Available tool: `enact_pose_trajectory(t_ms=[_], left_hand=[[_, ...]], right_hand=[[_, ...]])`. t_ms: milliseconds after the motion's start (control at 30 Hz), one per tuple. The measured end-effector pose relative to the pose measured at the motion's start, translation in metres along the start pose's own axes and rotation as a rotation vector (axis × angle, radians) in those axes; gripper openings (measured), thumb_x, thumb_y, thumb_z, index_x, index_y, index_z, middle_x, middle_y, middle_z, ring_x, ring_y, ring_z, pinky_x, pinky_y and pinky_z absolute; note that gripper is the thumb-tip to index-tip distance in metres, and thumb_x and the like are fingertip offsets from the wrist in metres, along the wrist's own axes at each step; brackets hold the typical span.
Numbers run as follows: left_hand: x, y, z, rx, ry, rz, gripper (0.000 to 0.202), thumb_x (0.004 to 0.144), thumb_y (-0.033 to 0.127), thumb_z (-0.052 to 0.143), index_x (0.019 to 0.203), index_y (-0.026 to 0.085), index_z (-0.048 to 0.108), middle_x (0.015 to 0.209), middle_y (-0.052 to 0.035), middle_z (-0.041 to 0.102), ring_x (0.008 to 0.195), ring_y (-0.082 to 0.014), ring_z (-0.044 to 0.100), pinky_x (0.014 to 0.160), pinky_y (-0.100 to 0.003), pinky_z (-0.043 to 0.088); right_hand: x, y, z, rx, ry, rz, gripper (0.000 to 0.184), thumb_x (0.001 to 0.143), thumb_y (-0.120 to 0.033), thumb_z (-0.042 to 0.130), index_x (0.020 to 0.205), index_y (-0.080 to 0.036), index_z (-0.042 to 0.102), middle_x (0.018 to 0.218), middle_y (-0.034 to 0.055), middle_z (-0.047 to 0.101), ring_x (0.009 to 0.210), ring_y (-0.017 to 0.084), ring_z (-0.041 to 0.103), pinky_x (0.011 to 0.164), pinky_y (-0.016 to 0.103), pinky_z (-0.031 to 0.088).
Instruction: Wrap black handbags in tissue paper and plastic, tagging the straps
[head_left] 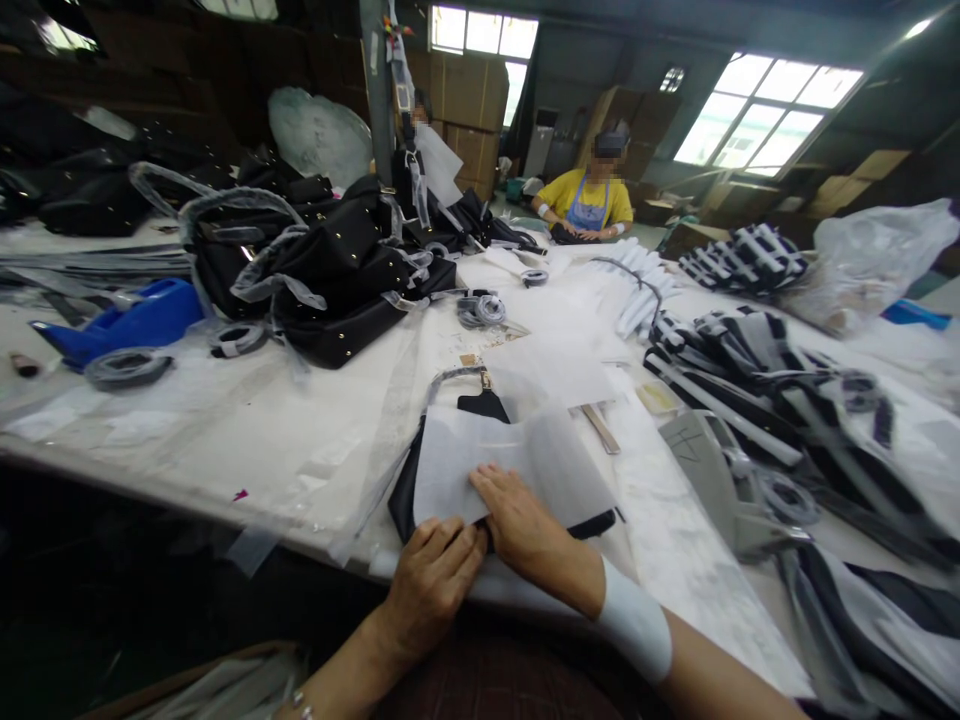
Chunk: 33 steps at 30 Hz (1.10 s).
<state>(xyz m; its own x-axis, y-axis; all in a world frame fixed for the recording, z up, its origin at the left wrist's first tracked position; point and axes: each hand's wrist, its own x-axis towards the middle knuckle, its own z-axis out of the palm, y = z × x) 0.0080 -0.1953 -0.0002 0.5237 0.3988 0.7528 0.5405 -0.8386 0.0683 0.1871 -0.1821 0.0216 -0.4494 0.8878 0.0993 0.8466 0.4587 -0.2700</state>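
A black handbag (405,490) lies flat at the near edge of the table, with a white sheet (465,455) spread over most of it. Its strap, wrapped in clear film, and a black tab (484,404) with gold-coloured hardware stick out beyond the sheet. At the bag's near edge, my left hand (439,575) is closed, its bent fingers gripping the rim; the fingertips are partly hidden. My right hand (521,525) rests on the sheet with its fingers stretched out, and its thumb lies close to the left fingers. A white band covers my right wrist.
Film-wrapped black bags (337,260) are piled at the back left, near a blue holder (135,322). On the right lie a grey tape dispenser (709,480) and bundled black-and-white straps (810,400). Across the table sits a person in yellow (589,200).
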Motion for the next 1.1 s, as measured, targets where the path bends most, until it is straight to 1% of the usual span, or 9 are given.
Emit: enact_pose_trajectory(t_ms=[100, 167, 333, 467, 600, 700, 800, 933, 1100], left_hand=[[-0.005, -0.001, -0.001, -0.03, 0.022, -0.018, 0.028, 0.099, 0.012, 0.042, 0.11, 0.015, 0.067, 0.098, -0.0046, 0.074, 0.098, -0.0192, 0.063, 0.094, -0.036, 0.04], [-0.006, 0.0, -0.001, -0.032, 0.044, -0.049, 0.031, 0.1, 0.013, 0.039, 0.112, 0.016, 0.067, 0.098, -0.005, 0.074, 0.101, -0.0197, 0.063, 0.095, -0.037, 0.04], [-0.008, 0.001, 0.005, -0.009, 0.078, -0.113, 0.032, 0.101, 0.017, 0.041, 0.115, 0.02, 0.069, 0.098, -0.0053, 0.075, 0.107, -0.0188, 0.063, 0.103, -0.038, 0.037], [-0.008, -0.001, 0.009, 0.023, 0.141, -0.077, 0.029, 0.098, 0.014, 0.046, 0.113, 0.022, 0.07, 0.105, -0.0037, 0.075, 0.117, -0.0187, 0.059, 0.113, -0.039, 0.03], [-0.007, -0.002, 0.009, 0.03, 0.216, -0.062, 0.028, 0.097, 0.013, 0.048, 0.108, 0.024, 0.071, 0.109, -0.0045, 0.074, 0.13, -0.0188, 0.051, 0.119, -0.043, 0.023], [-0.004, -0.002, 0.008, 0.022, 0.183, -0.055, 0.033, 0.098, 0.01, 0.042, 0.105, 0.021, 0.072, 0.113, -0.0061, 0.073, 0.135, -0.0179, 0.047, 0.121, -0.043, 0.016], [-0.002, -0.001, 0.006, 0.0, 0.125, -0.052, 0.035, 0.099, 0.009, 0.038, 0.106, 0.02, 0.071, 0.112, -0.0041, 0.074, 0.129, -0.0176, 0.053, 0.121, -0.043, 0.013], [0.0, -0.001, 0.005, -0.014, 0.125, -0.109, 0.029, 0.097, 0.009, 0.044, 0.104, 0.02, 0.07, 0.096, -0.0021, 0.076, 0.112, -0.0174, 0.064, 0.118, -0.042, 0.021], [-0.002, -0.002, 0.011, 0.008, 0.143, -0.108, 0.022, 0.094, 0.009, 0.051, 0.104, 0.02, 0.067, 0.09, -0.0013, 0.075, 0.101, -0.0154, 0.066, 0.115, -0.04, 0.026]], right_hand=[[-0.001, -0.001, -0.003, -0.015, 0.115, -0.001, 0.061, 0.078, -0.001, 0.042, 0.139, 0.001, 0.043, 0.141, 0.0263, 0.052, 0.133, 0.031, 0.049, 0.107, 0.048, 0.046], [-0.003, 0.0, -0.017, -0.02, 0.105, 0.003, 0.055, 0.08, -0.002, 0.047, 0.134, 0.002, 0.048, 0.135, 0.0279, 0.055, 0.126, 0.031, 0.055, 0.102, 0.044, 0.051], [-0.006, 0.004, -0.054, -0.107, -0.027, -0.024, 0.026, 0.089, -0.006, 0.05, 0.106, -0.016, 0.067, 0.113, 0.0133, 0.071, 0.103, 0.026, 0.068, 0.106, 0.05, 0.045], [-0.008, 0.009, -0.047, -0.046, 0.068, -0.128, 0.032, 0.093, -0.007, 0.048, 0.118, -0.015, 0.066, 0.126, 0.013, 0.067, 0.116, 0.024, 0.063, 0.109, 0.041, 0.045], [-0.011, 0.007, -0.036, -0.022, 0.085, -0.169, 0.034, 0.094, -0.009, 0.049, 0.124, -0.013, 0.064, 0.129, 0.0135, 0.065, 0.118, 0.026, 0.062, 0.105, 0.04, 0.048], [-0.011, 0.003, -0.034, -0.018, 0.079, -0.155, 0.034, 0.094, -0.01, 0.051, 0.124, -0.015, 0.065, 0.128, 0.0129, 0.065, 0.119, 0.026, 0.061, 0.103, 0.041, 0.05], [-0.009, 0.001, -0.035, 0.007, 0.092, -0.143, 0.033, 0.094, -0.012, 0.051, 0.124, -0.017, 0.064, 0.127, 0.0106, 0.067, 0.12, 0.025, 0.061, 0.105, 0.04, 0.049], [-0.008, 0.01, -0.046, -0.019, 0.102, -0.117, 0.036, 0.095, -0.011, 0.05, 0.129, -0.014, 0.061, 0.128, 0.0125, 0.066, 0.116, 0.025, 0.063, 0.102, 0.04, 0.05], [-0.013, 0.026, -0.055, -0.036, 0.04, -0.166, 0.035, 0.093, -0.009, 0.049, 0.124, -0.018, 0.063, 0.127, 0.0101, 0.067, 0.118, 0.023, 0.062, 0.109, 0.045, 0.044]])
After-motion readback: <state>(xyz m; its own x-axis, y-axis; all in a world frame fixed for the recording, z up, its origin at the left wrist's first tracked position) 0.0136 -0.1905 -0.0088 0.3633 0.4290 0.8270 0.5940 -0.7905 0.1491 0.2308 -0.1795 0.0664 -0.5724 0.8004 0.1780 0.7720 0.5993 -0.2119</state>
